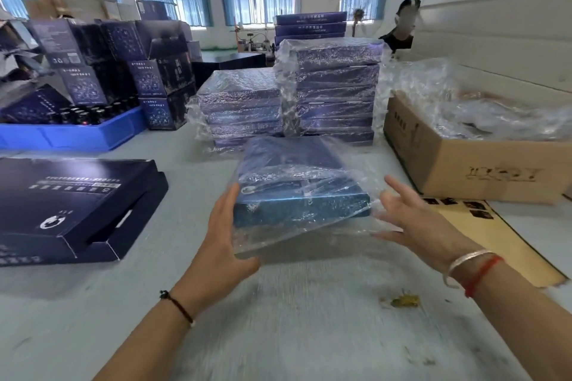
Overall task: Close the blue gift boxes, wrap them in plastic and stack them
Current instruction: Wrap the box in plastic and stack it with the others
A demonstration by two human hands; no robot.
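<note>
A blue gift box (301, 195) sat inside a clear plastic bag (309, 235), held up just above the grey table (278, 318) in front of the person. The left hand (221, 244) gripped the box's near left corner through the plastic, thumb along the side and fingers curled underneath. The right hand (411, 219) was spread open beside the box's right end, fingers straight and touching only the loose plastic there, so its grip had hold of nothing firm; motion blur made the exact contact hard to judge.

Behind the held box stood two stacks of wrapped boxes, a lower stack (241, 105) on the left and a taller stack (334, 93) just beside it on the right. To the right lay a cardboard carton (464, 164) filled with plastic bags. At the left edge of the table rested a dark open box (71, 207), and beyond it a blue tray (71, 136) holding dark bottles.
</note>
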